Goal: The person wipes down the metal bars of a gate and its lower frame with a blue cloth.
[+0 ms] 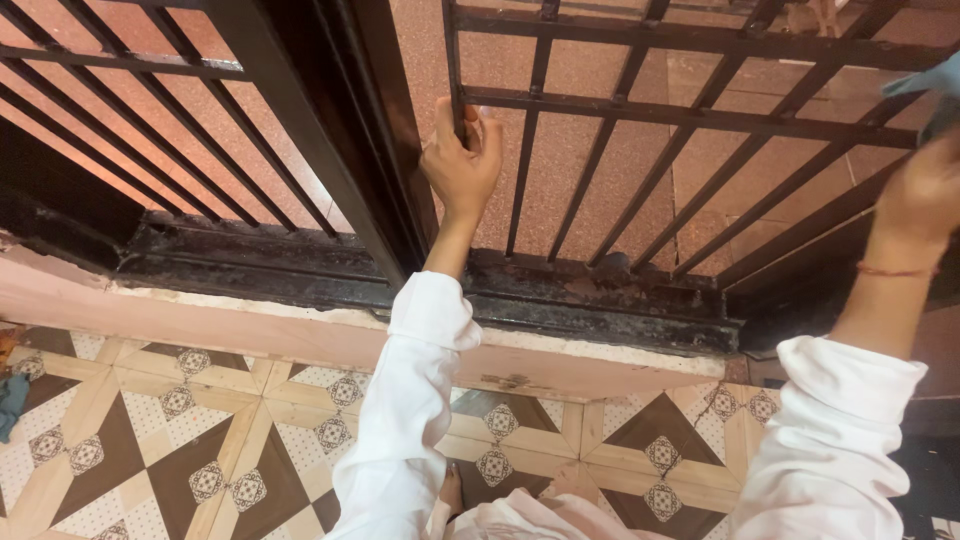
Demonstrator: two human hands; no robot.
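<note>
Left hand [461, 160]: raised, fingers curled shut around an upright bar [459, 75] of the dark metal grille [690, 115]. The bar's long axis runs up and away from the hand; the thumb lies on the near side, the fingers wrap behind. A cross rail [640, 108] meets the bar just above the knuckles.

Right hand [928, 195]: raised at the far right edge, partly cut off. It touches a blue-grey cloth [935, 85] that lies just above it, against the grille's slanting bars. How far the fingers close on the cloth cannot be told.

Nearer hand: the right is nearer the cloth; the left is well apart from it, across several bars.

Sill [600, 295]: dark, worn metal, below both hands, running left to right.

Ledge [200, 310]: pink, just below the sill.

Floor [200, 440]: patterned tile, well below the hands.

Sleeves [410, 420]: white, on both arms.

Thread [895, 270]: red, around the right wrist.
</note>
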